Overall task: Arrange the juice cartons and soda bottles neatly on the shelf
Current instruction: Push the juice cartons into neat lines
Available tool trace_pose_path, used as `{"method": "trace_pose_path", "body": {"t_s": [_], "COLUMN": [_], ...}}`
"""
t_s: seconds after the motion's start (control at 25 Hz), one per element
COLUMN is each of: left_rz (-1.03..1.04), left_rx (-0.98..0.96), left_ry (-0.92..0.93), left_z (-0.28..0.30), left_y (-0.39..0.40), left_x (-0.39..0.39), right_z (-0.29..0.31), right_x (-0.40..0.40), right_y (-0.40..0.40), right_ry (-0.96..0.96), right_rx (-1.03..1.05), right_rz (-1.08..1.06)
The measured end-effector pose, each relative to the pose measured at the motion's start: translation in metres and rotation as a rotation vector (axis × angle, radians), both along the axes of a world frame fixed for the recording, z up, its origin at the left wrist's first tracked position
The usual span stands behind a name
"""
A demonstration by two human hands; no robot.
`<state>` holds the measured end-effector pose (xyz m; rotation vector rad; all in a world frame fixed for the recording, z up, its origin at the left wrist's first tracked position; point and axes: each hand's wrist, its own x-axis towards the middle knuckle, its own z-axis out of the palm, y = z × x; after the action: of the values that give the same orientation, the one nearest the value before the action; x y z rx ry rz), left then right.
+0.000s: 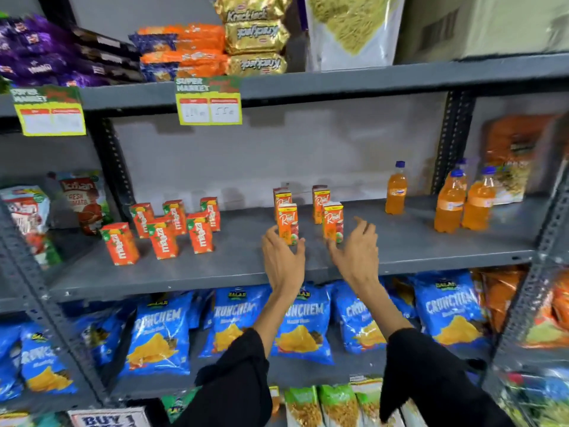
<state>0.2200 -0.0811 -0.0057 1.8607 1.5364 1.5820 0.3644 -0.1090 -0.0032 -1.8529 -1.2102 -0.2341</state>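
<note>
On the grey middle shelf stand several orange Maaza juice cartons at the left. Several Real juice cartons stand in the middle, in two short rows. My left hand is spread around the front left Real carton, fingers on both sides, thumb near its base. My right hand is open just right of the front right Real carton, thumb close to it. One orange soda bottle stands alone at the back right. Three more soda bottles cluster further right.
Snack packets fill the shelf above. Blue Crunchem crisp bags hang below the middle shelf. Price tags hang from the upper shelf edge. Ketchup packs sit at the far left. Slotted steel uprights frame the bay.
</note>
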Motion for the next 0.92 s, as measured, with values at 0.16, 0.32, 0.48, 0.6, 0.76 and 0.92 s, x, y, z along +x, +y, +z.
{"method": "trace_pose_path", "body": {"t_s": [0.16,0.32,0.48,0.6,0.76,0.92], "left_rz": [0.078,0.134,0.142,0.140,0.139,0.153], "left_rx": [-0.130,-0.192,-0.191,-0.186,-0.167,-0.151], "left_ry": [0.097,0.160,0.192,0.185,0.167,0.183], "left_z": [0.008,0.013,0.013,0.009,0.006,0.005], "left_y": [0.016,0.028,0.042,0.045,0.043,0.045], "left_x": [0.012,0.011,0.007,0.004,0.004,0.004], "right_z": [0.005,0.009,0.003,0.005,0.009,0.011], "right_x": [0.021,0.016,0.013,0.015,0.016,0.016], "right_y": [0.020,0.039,0.049,0.054,0.059,0.061], "right_ry": [0.094,0.136,0.096,0.119,0.129,0.118], "right_rx": [-0.141,-0.201,-0.213,-0.236,-0.251,-0.272], "right_rz": [0.066,0.069,0.082,0.117,0.159,0.158]}}
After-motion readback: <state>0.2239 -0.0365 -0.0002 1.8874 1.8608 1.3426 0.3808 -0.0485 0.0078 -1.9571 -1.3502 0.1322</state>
